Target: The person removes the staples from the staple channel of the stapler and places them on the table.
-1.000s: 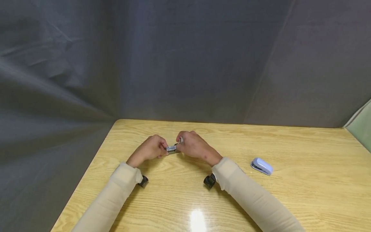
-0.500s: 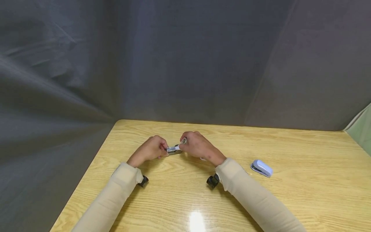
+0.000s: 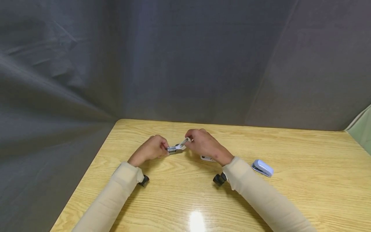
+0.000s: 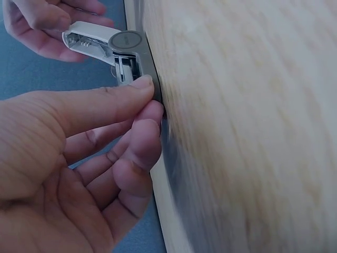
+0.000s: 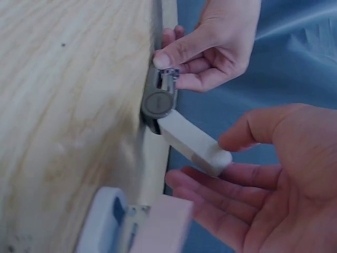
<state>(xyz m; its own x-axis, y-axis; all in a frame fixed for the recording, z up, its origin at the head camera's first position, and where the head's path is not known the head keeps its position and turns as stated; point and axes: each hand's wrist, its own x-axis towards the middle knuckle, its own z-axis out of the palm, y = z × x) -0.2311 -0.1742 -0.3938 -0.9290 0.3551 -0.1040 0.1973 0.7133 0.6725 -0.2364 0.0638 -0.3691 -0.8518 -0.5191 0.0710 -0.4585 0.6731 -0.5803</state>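
A grey and white stapler [image 3: 175, 149] is held low over the far left part of the table, its white top cover [image 5: 192, 142] swung far back from the grey base on a round pivot. My left hand [image 3: 151, 149] pinches the end of the base between thumb and fingers, as the left wrist view [image 4: 100, 137] also shows. With thumb and fingertips my right hand [image 3: 203, 143] grips the free end of the cover. The metal staple channel [image 4: 125, 69] lies exposed between the two parts.
A white stapler [image 3: 206, 158] lies partly hidden beneath my right wrist. Farther right, a lavender stapler [image 3: 262, 168] rests on the wooden table [image 3: 313, 180]. Dark cloth [image 3: 185, 64] hangs behind the table's back edge and along its left side.
My right hand has moved right and slightly away, swinging the cover wider from the base. The white stapler under the right wrist has come into sight. My left hand has stayed nearly still.
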